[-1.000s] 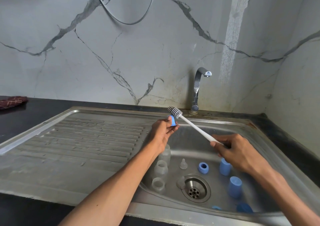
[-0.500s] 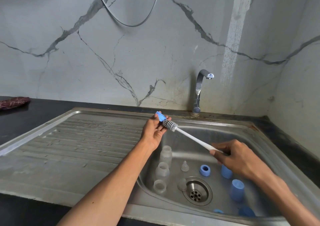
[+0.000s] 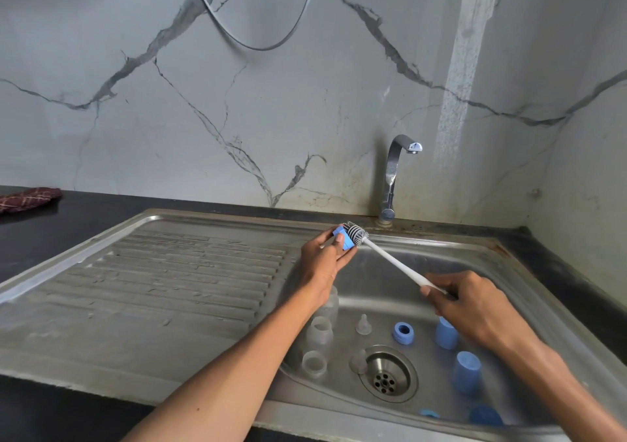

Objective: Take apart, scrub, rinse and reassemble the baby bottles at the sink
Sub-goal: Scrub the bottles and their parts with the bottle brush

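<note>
Scrub step, mid-batch by the look of it: left hand (image 3: 327, 260) pinches a blue collar ring (image 3: 343, 238) between thumb and fingers, held above the basin's 11 o'clock corner, over the sink (image 3: 441, 244) edge. Right hand (image 3: 475, 306) is curled round the tail of the white bottle brush (image 3: 390, 256), handle running up toward 10 o'clock from that hand, bristle head touching the ring at its 2 o'clock side. Can't tell whether the bristles are inside the ring's bore or just against its rim. Everything else is disassembled and lying in the basin: clear bottles (image 3: 320, 334) in a row directly below the left forearm at 9 o'clock of the drain (image 3: 385, 375), one clear teat (image 3: 363, 324) at 12 o'clock of the drain, another just beside the drain at 9 o'clock, a second blue ring (image 3: 403, 333) at 1 o'clock, blue caps (image 3: 466, 372) at 3 o'clock under the right wrist, more blue bits at the near rim at 5 o'clock. Tap (image 3: 395, 177) at 12 o'clock, no water visibly running. Judgement: next move is to work the brush through and round the ring while turning it in the left fingers, then drop it and pick the next part. Needs a firm pinch; the ring is small and likely slippery. A dark red cloth (image 3: 29, 199) sits on the desk at far 9 o'clock, well apart.
</note>
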Motion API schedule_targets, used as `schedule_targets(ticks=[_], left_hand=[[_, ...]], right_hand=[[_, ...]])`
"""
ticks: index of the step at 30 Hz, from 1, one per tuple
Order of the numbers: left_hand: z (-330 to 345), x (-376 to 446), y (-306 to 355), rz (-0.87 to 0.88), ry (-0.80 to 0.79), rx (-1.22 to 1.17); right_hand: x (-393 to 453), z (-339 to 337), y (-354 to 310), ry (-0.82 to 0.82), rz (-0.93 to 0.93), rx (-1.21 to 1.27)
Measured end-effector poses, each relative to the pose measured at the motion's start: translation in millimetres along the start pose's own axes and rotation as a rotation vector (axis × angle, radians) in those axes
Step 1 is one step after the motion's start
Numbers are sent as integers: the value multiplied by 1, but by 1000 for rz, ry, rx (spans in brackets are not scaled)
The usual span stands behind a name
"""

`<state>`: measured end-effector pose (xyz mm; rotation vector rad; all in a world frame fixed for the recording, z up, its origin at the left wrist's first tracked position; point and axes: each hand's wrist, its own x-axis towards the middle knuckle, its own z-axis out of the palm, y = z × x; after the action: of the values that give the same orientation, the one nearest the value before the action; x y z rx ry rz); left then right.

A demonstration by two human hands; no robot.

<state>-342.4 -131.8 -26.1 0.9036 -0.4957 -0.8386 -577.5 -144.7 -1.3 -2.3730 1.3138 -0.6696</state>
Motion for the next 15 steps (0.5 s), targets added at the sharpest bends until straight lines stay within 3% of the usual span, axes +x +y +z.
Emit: schedule_targets(ticks=[8,15], left_hand=[[-7,8,17,-68,128,-208],[9,-11,6,-184,-80,-155]], right_hand=[[-1,5,-6,-29,-22,30],[0,0,-2,11,-19,75]])
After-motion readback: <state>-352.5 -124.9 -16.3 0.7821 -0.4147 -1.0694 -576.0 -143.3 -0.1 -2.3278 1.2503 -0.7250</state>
